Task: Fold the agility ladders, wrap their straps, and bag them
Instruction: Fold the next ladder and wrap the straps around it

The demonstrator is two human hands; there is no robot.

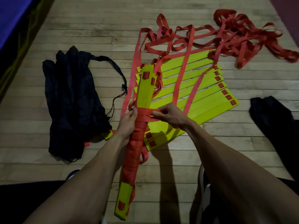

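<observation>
Red strap (146, 114) runs taut between the two hands, crossing a folded stack of yellow rungs (142, 126) that the person holds out in front, one end toward the body and the other pointing away. The left hand (127, 122) grips this bundle around its middle, fingers curled round the side and thumb lying up against the newest turn. The right hand (168, 114) pinches the strap between thumb and fingertips just to the right of the bundle, close to the left hand but not touching it. Below the hands, toward the body, the bundle is already wound in many red turns, with bare yellow showing at both ends. Under and beyond the right hand a second ladder (191, 94) lies fanned on the wooden floor (80, 38), its yellow slats overlapping and red straps running across them. Farther out past that hand, a loose tangle of red webbing (234, 38) sprawls over the boards. Left of the left hand sits a black drawstring bag (72, 101), crumpled, with a yellow rung end and a bit of red poking from its near edge. Right of the right forearm lies a dark cloth (275, 120).
</observation>
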